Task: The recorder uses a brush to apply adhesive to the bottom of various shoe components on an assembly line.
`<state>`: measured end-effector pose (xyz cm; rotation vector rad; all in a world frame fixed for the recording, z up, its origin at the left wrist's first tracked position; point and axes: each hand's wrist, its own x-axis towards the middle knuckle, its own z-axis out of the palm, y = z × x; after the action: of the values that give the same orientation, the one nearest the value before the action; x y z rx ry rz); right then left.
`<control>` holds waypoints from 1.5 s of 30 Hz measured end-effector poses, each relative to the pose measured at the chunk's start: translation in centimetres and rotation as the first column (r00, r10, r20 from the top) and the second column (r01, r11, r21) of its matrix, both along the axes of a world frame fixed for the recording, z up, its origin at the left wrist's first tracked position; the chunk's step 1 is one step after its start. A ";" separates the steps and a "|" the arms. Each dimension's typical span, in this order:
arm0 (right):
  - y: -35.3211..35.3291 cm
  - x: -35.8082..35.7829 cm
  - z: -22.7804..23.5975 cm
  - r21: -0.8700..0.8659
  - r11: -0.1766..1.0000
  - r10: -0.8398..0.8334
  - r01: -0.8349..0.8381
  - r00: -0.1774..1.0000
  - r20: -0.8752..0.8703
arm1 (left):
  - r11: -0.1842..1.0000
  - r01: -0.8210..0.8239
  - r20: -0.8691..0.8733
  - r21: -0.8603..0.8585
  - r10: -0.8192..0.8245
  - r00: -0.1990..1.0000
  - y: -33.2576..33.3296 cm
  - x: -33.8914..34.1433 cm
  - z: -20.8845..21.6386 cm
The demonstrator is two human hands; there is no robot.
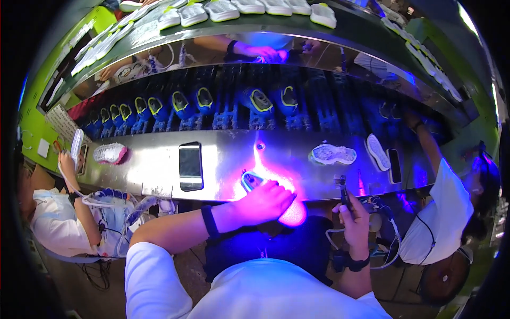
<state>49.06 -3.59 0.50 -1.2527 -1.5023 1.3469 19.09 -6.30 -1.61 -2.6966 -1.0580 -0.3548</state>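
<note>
Head view: my left hand curls around a shoe at the near edge of the steel bench, lit magenta, at about 12 o'clock from my chest. My right hand, at 3 o'clock of it, is closed around a pen-like tool. I judge the shoe light, soft-sided and easily dented; best taken around the sole and heel.

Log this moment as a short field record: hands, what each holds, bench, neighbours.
left hand: grips a shoe under pink-violet light at the bench edge
right hand: holds a dark pen-like tool, tip up
steel bench: bears a phone and a white sole
conveyor behind: blue shoes in a row
neighbours: seated co-worker each side
</note>
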 end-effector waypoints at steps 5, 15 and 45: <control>1.7 -1.7 -0.8 0.092 0.986 0.119 -0.136 0.979 0.166 | 0.902 -0.403 0.608 -0.154 0.408 0.681 -1.1 -0.7 1.0; 4.0 -8.3 -4.9 0.136 0.900 0.353 -0.415 0.874 0.334 | 0.885 -0.397 0.528 -0.243 0.464 0.711 -8.1 0.6 -3.6; 1.5 -6.0 -6.5 -0.216 0.875 0.456 -0.434 0.888 0.059 | 0.907 -0.327 0.380 -0.265 0.410 0.829 -7.5 -0.7 -2.8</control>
<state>43.02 -2.08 -6.03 -1.1516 -1.8512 1.7878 18.36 -13.82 -4.40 -2.5355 -1.7897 -0.8375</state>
